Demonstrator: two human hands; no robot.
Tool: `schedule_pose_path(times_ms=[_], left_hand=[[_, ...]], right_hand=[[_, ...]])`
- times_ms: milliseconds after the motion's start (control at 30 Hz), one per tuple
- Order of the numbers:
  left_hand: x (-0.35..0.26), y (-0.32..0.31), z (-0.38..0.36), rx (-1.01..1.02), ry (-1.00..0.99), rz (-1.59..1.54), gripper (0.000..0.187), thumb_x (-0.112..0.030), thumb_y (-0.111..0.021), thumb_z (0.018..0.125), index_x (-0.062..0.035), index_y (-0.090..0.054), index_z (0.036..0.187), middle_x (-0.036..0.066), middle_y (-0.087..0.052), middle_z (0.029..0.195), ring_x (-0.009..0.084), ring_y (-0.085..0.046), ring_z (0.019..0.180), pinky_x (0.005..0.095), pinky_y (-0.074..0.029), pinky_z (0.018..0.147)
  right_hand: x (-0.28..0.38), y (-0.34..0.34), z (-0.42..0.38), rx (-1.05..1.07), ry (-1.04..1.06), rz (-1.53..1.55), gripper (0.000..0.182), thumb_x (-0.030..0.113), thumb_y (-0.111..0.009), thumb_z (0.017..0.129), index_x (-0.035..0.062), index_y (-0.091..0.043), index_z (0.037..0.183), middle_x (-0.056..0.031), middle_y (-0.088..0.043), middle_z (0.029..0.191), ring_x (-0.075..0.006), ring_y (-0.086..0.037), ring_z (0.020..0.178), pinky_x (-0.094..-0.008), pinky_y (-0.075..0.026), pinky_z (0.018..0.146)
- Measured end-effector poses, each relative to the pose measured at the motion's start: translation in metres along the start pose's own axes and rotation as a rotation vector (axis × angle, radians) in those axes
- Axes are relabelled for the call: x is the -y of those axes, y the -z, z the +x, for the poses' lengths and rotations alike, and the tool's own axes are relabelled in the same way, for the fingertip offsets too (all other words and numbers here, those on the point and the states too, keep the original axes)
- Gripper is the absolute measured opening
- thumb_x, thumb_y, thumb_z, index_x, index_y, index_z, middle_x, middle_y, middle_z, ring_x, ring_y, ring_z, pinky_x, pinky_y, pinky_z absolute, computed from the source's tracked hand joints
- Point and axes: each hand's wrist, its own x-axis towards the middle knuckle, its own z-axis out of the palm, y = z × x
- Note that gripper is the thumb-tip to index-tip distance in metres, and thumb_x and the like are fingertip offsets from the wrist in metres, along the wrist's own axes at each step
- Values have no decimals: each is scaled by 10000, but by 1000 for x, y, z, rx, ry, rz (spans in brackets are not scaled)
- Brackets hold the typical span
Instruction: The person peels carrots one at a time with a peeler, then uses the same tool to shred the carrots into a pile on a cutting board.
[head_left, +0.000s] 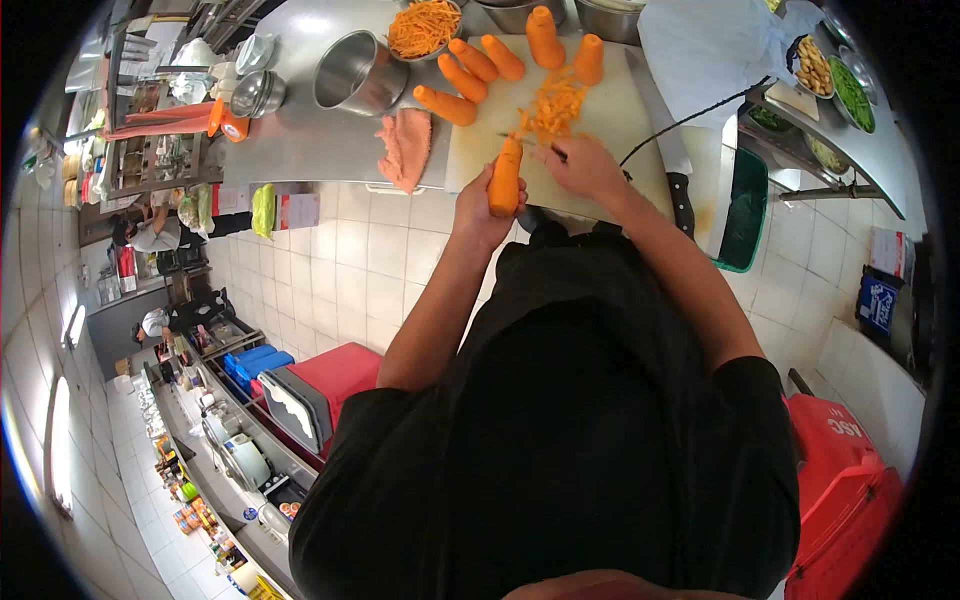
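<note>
Pale rectangular board's [468,162] near-left corner's free; left hand [481,212] grips tapered orange carrot [507,180], thin end away; right hand [585,167] clutches something dark [559,153].

Orange carrot [506,178], cream board [475,150], black knife handle [681,205], salmon-pink cloth [406,148], green bin [745,218], pale tiled floor [340,250]

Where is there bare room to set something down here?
Bare counter lies left of the cloth, nearer than the pot. The board has a free strip between peelings and big knife. Crowded: its far side, with carrots, and the near edge, by left hand and right hand.
</note>
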Motion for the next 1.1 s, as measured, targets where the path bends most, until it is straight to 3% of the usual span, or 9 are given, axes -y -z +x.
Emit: schedule_pose_path(times_ms=[133,233,333,433,600,800,900,1033,1100], left_hand=[[3,-4,-10,39,-56,29,380,-376,-325,1066,-108,-484,1284,124,-586,917,237,-565,753,344,-473,643],[2,1,-2,-24,-94,90,463,-343,-288,1072,-117,-403,1458,122,-597,896,217,-579,741,342,-484,602],[1,-9,-4,-48,-199,91,471,-331,-296,1068,-94,-404,1460,111,-593,902,200,-577,739,336,-485,592],[1,-8,-5,-90,-187,113,424,-326,-324,1066,-120,-449,1415,101,-596,894,213,-573,743,350,-489,639],[6,-10,-14,-7,-186,203,465,-286,-295,1068,-71,-393,1469,103,-588,951,186,-576,776,325,-504,632],[3,-8,-3,-78,-286,256,477,-282,-286,1067,-66,-373,1483,89,-572,1020,183,-570,784,324,-509,678],[3,-8,-4,-100,-294,249,465,-255,-296,1072,-35,-393,1471,104,-586,1073,181,-586,816,318,-518,680],[7,-6,-12,-84,-284,328,481,-280,-273,1071,-39,-376,1474,114,-579,1029,194,-581,786,336,-512,698],[5,-8,-12,-39,-288,291,484,-288,-283,1071,-33,-381,1471,116,-575,1039,195,-579,793,331,-509,691]], right_hand=[[-2,12,2,17,-121,30,480,477,-567,933,16,-674,856,-226,-656,775,-401,-655,760,-484,-496,666],[20,8,-18,115,-46,156,484,484,-560,935,23,-670,840,-221,-657,766,-412,-650,755,-486,-498,677],[54,8,-39,220,30,121,502,501,-553,936,24,-660,818,-227,-651,757,-428,-641,753,-496,-493,679],[36,-2,-24,133,39,93,516,515,-546,938,28,-654,805,-227,-646,748,-437,-636,752,-502,-494,680],[-5,4,11,-1,-125,-10,524,515,-521,953,22,-671,861,-207,-679,783,-418,-651,746,-504,-515,704],[37,1,-21,116,75,139,476,432,-578,944,-7,-625,767,-229,-604,693,-411,-599,647,-476,-450,600],[35,-4,-18,137,55,131,517,484,-569,933,3,-606,749,-230,-625,713,-452,-617,733,-529,-472,665],[-4,-5,13,-3,-88,-42,504,489,-563,938,5,-665,835,-241,-647,759,-433,-646,759,-517,-486,673],[-1,3,12,36,-145,22,517,501,-544,945,8,-681,868,-244,-655,780,-429,-654,770,-513,-494,681]])
